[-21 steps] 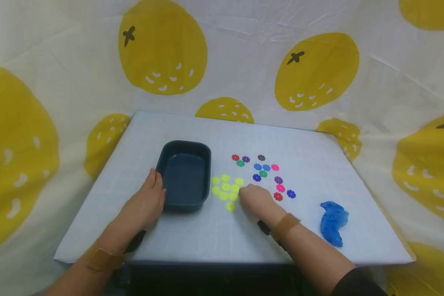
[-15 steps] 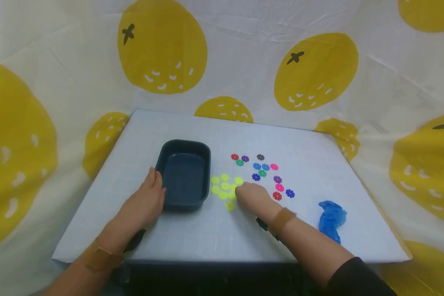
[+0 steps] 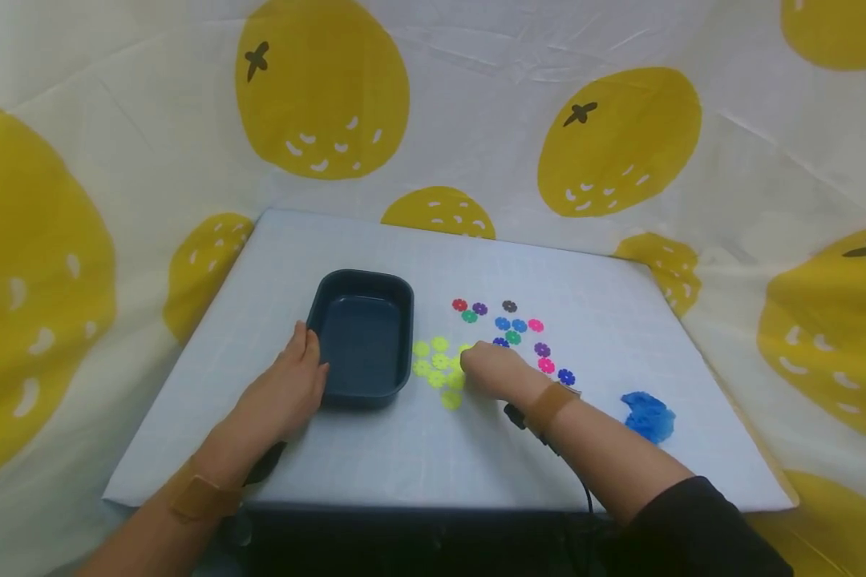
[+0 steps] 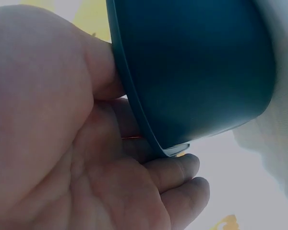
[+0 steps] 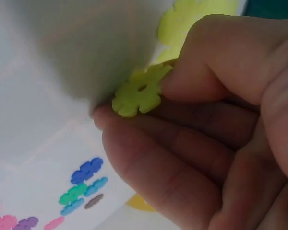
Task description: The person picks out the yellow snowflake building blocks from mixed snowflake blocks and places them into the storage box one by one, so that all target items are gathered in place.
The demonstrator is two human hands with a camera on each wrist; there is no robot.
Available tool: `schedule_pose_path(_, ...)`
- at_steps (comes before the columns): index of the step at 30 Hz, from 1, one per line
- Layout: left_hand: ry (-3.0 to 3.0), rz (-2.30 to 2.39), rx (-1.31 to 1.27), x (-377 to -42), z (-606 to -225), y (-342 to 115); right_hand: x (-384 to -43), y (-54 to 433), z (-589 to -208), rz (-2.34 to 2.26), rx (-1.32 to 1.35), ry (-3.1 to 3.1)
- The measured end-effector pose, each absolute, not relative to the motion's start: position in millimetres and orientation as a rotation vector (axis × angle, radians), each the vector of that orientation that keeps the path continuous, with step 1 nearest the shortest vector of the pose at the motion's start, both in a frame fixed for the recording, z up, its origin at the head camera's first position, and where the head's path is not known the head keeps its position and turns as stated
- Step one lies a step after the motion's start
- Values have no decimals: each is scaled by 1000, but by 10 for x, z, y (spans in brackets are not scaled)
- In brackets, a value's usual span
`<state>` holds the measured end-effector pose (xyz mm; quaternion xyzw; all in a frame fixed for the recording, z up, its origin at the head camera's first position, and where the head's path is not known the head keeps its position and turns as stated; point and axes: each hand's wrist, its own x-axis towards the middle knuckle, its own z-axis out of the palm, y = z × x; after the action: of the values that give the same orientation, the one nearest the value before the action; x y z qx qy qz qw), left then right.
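Right grip (image 3: 496, 373) is pinching one yellow-green flower piece (image 5: 139, 93): thumb on one edge, fingers below, most of its face exposed to the right wrist view. The piece sits at the fingertips, with the loose yellow-green pieces (image 3: 439, 362) right beside the grip on the desk (image 3: 584, 288).

Left grip (image 3: 289, 381) has the tray (image 3: 361, 344) by its left rim, thumb over the edge, fingers outside. Tray is just left of the yellow-green cluster.

Counts, head view: 1 tray; at least 8 loose yellow-green, exact number unclear — right grip covers some. Others: 2 purple (image 3: 479, 308), 2 green (image 3: 470, 317), 1 grey (image 3: 509, 306), 2 light blue (image 3: 502, 324), 2 pink (image 3: 536, 325), 2 dark blue (image 3: 566, 377), 1 red (image 3: 459, 305) — plus a red at the right wrist view's edge, beside a pink. 1 crumpled blue item (image 3: 649, 417), well right of the pieces.
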<state>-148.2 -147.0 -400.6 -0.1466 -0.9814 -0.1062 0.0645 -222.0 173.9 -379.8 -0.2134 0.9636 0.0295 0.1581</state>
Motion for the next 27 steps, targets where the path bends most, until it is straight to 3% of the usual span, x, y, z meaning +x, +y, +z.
schedule_pose_path(10,-3004,-377,-422,-1474,-4038,-1485,-2460,1730,-3578,0,-514,2737)
schedule_pose_path(20,-2963,-273,-443,-1491,-4041,-1511,-2643,1691,-2944,-67,-446,2849)
schedule_pose_path(27,-2990,-289,-435,-1504,-4019,-1517,-2740,1446,-2646,17,-547,2864)
